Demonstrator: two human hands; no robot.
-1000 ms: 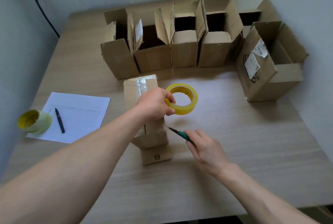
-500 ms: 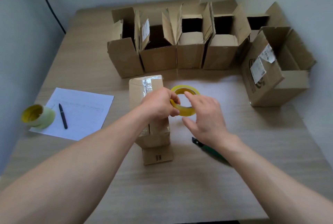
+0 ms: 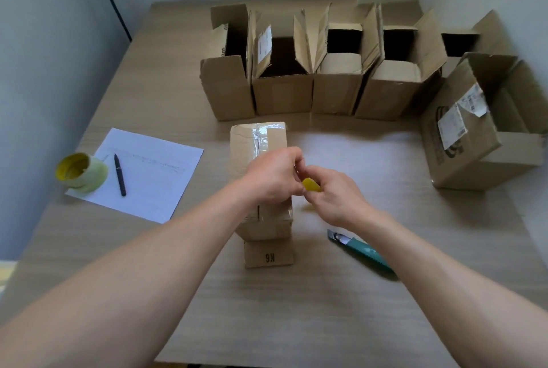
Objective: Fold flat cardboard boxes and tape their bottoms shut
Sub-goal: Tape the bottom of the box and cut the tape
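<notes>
In the middle of the frame a closed cardboard box [image 3: 261, 166] lies on the wooden table [image 3: 296, 308], its long axis running from the lower edge of the picture toward the upper edge, with the taped end pointing up the frame, and one flap marked "K6" lying flat on the table at the near end. A strip of clear tape runs along its top seam. The left hand [image 3: 271, 179] is above the box, fingers curled, and the right hand [image 3: 332, 192] is just beside it on the right; both hands grip the yellow tape roll [image 3: 311, 184] between them, of which only a small part shows. A green utility knife [image 3: 360, 250] lies on the table at lower right of the centre, under the right forearm, its blade end pointing to the upper left. At the left a second tape roll [image 3: 81, 172] rests on a white sheet of paper [image 3: 154, 178] beside a black pen [image 3: 120, 175]. A row of open boxes [image 3: 326, 83] stands across the upper part, and a larger open box [image 3: 474, 136] lies at the right edge
</notes>
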